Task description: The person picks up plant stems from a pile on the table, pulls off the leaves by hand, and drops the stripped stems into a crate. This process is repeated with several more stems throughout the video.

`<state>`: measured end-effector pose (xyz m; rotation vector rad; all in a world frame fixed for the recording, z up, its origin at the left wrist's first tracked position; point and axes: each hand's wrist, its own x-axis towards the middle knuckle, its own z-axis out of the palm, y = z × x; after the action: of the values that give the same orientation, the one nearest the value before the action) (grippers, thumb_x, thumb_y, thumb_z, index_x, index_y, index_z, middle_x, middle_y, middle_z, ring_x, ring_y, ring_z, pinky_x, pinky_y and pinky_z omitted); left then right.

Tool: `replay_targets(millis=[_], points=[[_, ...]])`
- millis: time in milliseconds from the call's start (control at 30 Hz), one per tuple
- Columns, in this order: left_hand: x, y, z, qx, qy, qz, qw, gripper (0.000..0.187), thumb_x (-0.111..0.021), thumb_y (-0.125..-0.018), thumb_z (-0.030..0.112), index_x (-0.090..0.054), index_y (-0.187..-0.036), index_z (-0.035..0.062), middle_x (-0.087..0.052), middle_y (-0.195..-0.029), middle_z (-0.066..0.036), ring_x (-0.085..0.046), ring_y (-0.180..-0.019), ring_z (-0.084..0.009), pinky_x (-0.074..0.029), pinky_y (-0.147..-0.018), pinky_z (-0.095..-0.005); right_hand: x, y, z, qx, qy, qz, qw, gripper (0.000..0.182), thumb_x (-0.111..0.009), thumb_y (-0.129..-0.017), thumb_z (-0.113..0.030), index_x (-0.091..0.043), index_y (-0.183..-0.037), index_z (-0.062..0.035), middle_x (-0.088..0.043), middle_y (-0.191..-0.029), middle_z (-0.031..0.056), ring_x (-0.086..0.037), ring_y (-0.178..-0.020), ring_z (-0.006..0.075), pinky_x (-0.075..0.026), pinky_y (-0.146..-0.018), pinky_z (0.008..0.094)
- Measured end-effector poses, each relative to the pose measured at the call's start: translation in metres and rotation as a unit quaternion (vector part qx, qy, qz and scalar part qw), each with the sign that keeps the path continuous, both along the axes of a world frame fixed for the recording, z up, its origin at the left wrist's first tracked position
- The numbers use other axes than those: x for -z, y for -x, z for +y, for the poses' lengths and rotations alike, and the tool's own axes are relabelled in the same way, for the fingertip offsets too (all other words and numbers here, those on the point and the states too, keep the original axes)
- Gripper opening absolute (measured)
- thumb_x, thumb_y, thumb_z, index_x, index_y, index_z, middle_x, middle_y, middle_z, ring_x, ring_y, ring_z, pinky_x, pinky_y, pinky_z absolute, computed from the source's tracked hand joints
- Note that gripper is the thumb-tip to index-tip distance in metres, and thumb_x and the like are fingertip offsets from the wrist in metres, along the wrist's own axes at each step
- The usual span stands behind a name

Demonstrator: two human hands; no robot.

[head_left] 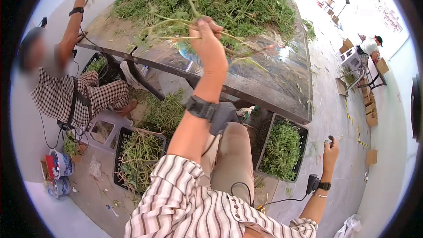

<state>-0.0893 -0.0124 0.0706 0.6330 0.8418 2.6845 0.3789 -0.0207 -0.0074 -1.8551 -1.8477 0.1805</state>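
Note:
My left hand [207, 39] is raised over the near part of the table, its fingers closed round several thin green stems [246, 53] that stick out on both sides. Behind it lies a large heap of leafy green stalks [220, 0] on the table. My right hand [330, 150] is held out low at the right, past a black crate of short leafy tops [282, 150]. Its fingers are bent with dark tips, a small gap shows between thumb and forefinger, and nothing is visible in them.
A black crate of stalks [140, 154] stands on the floor left of my legs, near a loose green pile [161, 112]. The table edge [264, 102] crosses before me. A co-worker in checked clothes [61, 92] sits at left; another person [370, 46] is far right. A cable [286, 201] runs to my right wrist.

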Motion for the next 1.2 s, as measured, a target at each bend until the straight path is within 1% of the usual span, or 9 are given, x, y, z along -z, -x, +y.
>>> replay_targets(millis=[367,500,633,700,767,833,933,1133,1200], points=[[0.004,0.101,-0.157,-0.206,0.032,0.054,0.977,0.016,-0.043,-0.094,0.016,-0.049,-0.096,0.0020,-0.052,-0.071,-0.003,-0.044,-0.060,-0.0084,-0.036,-0.057,-0.0214,-0.011,0.133,0.029,-0.185,-0.122,0.167,0.961,0.021,-0.051,-0.085,-0.011,-0.058,-0.099,0.0026,-0.062,-0.089,0.0159,-0.058,-0.081,0.0235,-0.044,-0.076,0.0299],[0.044,0.115,-0.245,-0.271,0.205,0.106,0.935,0.016,-0.040,-0.095,0.015,-0.049,-0.096,0.0012,-0.048,-0.070,0.000,-0.041,-0.060,-0.0083,-0.034,-0.057,-0.0221,-0.006,0.166,0.045,-0.191,-0.116,0.148,0.963,0.021,-0.051,-0.084,-0.013,-0.059,-0.097,0.0014,-0.062,-0.089,0.0164,-0.059,-0.081,0.0277,-0.044,-0.076,0.0311],[0.119,0.133,-0.332,-0.336,0.404,0.123,0.842,0.020,-0.041,-0.095,0.020,-0.049,-0.093,0.0012,-0.044,-0.069,-0.001,-0.040,-0.062,-0.0098,-0.035,-0.058,-0.0253,0.003,0.177,0.050,-0.161,-0.147,0.102,0.971,0.020,-0.052,-0.084,-0.016,-0.062,-0.093,-0.0014,-0.063,-0.091,0.0153,-0.059,-0.083,0.0311,-0.045,-0.074,0.0334],[0.160,0.137,-0.366,-0.383,0.523,0.129,0.751,0.021,-0.044,-0.092,0.020,-0.049,-0.090,-0.0003,-0.049,-0.071,-0.007,-0.045,-0.063,-0.0198,-0.038,-0.061,-0.0319,0.005,0.175,0.051,-0.172,-0.155,0.106,0.967,0.020,-0.052,-0.083,-0.016,-0.062,-0.093,-0.0016,-0.063,-0.090,0.0150,-0.060,-0.083,0.0310,-0.046,-0.074,0.0334],[0.214,0.153,-0.409,-0.296,0.711,0.187,0.610,0.027,-0.051,-0.088,0.023,-0.052,-0.093,-0.0029,-0.056,-0.078,-0.016,-0.051,-0.072,-0.0334,-0.041,-0.069,-0.0393,0.006,0.174,0.049,-0.174,-0.156,0.106,0.967,0.019,-0.052,-0.083,-0.015,-0.062,-0.093,-0.0021,-0.063,-0.090,0.0145,-0.060,-0.083,0.0305,-0.046,-0.074,0.0332],[0.285,0.179,-0.461,-0.064,0.821,0.272,0.498,0.035,-0.056,-0.083,0.027,-0.055,-0.101,-0.0035,-0.059,-0.091,-0.022,-0.054,-0.087,-0.0396,-0.043,-0.078,-0.0416,0.007,0.175,0.051,-0.171,-0.160,0.112,0.966,0.018,-0.052,-0.083,-0.015,-0.062,-0.093,-0.0027,-0.063,-0.090,0.0139,-0.060,-0.083,0.0300,-0.046,-0.074,0.0330],[0.229,0.143,-0.415,0.066,0.840,0.212,0.495,0.044,-0.059,-0.081,0.030,-0.055,-0.110,-0.0013,-0.058,-0.104,-0.022,-0.054,-0.100,-0.0364,-0.041,-0.086,-0.0406,0.012,0.173,0.051,-0.179,-0.186,0.094,0.961,0.017,-0.052,-0.082,-0.014,-0.062,-0.092,-0.0041,-0.063,-0.091,0.0124,-0.060,-0.083,0.0287,-0.046,-0.074,0.0325],[0.094,0.084,-0.256,-0.050,0.564,0.375,0.734,0.029,-0.052,-0.086,0.014,-0.054,-0.111,-0.0014,-0.057,-0.108,-0.017,-0.054,-0.101,-0.0303,-0.040,-0.089,-0.0341,0.018,0.177,0.052,-0.167,-0.250,0.075,0.951,0.014,-0.054,-0.081,-0.012,-0.063,-0.090,-0.0062,-0.064,-0.090,0.0093,-0.061,-0.082,0.0257,-0.047,-0.073,0.0315],[0.061,0.067,-0.208,-0.057,0.510,0.453,0.729,0.031,-0.053,-0.085,0.015,-0.054,-0.112,-0.0002,-0.057,-0.110,-0.016,-0.052,-0.104,-0.0292,-0.040,-0.089,-0.0342,0.019,0.176,0.052,-0.167,-0.249,0.079,0.951,0.014,-0.055,-0.080,-0.011,-0.064,-0.090,-0.0070,-0.064,-0.089,0.0086,-0.061,-0.081,0.0253,-0.047,-0.072,0.0311]])
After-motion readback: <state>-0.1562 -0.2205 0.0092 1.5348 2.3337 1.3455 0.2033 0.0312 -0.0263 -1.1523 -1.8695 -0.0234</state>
